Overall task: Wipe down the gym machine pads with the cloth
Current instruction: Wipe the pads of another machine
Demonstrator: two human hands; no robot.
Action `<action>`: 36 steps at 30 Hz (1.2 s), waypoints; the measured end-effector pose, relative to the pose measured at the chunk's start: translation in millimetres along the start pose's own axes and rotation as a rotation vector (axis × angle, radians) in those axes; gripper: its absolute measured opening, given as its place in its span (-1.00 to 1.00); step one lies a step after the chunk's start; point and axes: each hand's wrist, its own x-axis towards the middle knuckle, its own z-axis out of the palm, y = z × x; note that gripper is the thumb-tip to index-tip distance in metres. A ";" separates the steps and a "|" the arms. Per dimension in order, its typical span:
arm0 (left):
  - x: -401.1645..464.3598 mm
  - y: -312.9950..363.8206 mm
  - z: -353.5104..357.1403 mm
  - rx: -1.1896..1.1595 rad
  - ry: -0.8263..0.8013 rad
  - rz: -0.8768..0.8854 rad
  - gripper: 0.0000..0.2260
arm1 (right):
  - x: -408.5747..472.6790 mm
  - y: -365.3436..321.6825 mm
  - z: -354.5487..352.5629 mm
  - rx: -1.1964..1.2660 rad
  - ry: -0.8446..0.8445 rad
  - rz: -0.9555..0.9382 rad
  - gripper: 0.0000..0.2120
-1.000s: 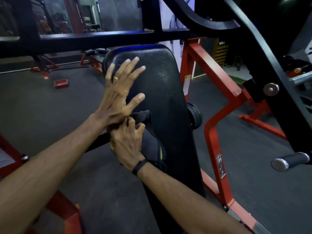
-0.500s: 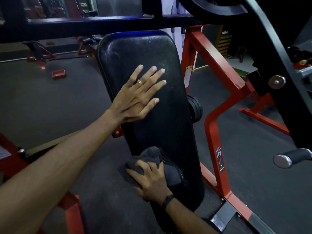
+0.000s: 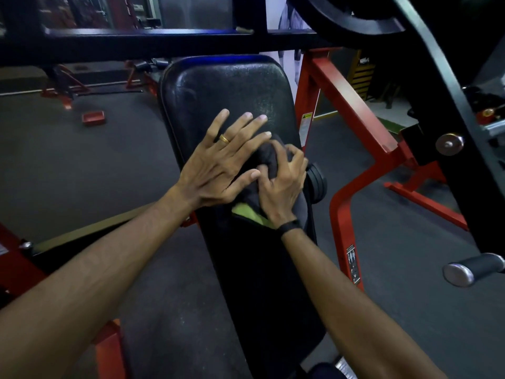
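On the pad (image 3: 218, 86), right hand (image 3: 282, 184) fingers grip the cloth (image 3: 262, 162); left hand (image 3: 218, 170) lies flat.

- one view only, from a camera worn on the person's head.
- it looks forward and down along both forearms, which enter from the bottom corners.
- it sits close: the black pad (image 3: 226, 86) fills the middle, the left hand (image 3: 218, 165) and right hand (image 3: 284, 181) near centre.
- the wide angle bends the black frame bar (image 3: 153, 42) along the top and the red frame (image 3: 352, 105) at right.
- the gym floor (image 3: 82, 165) shows on either side of the pad.
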 end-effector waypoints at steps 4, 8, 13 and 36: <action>-0.5 -1.0 2.7 0.041 -0.027 0.014 -0.43 | -55.0 29.5 -10.6 -0.045 -0.029 -0.073 -0.55; -0.4 0.5 3.7 0.063 -0.041 0.012 -0.43 | -148.6 78.3 -32.8 -0.038 -0.113 0.083 -0.53; -0.3 0.9 3.5 0.091 -0.049 0.021 -0.42 | -172.4 80.0 -40.6 -0.020 -0.096 0.197 -0.58; -2.1 1.5 4.2 0.128 -0.068 0.025 -0.42 | -128.6 80.9 -28.8 0.016 0.031 0.273 -0.58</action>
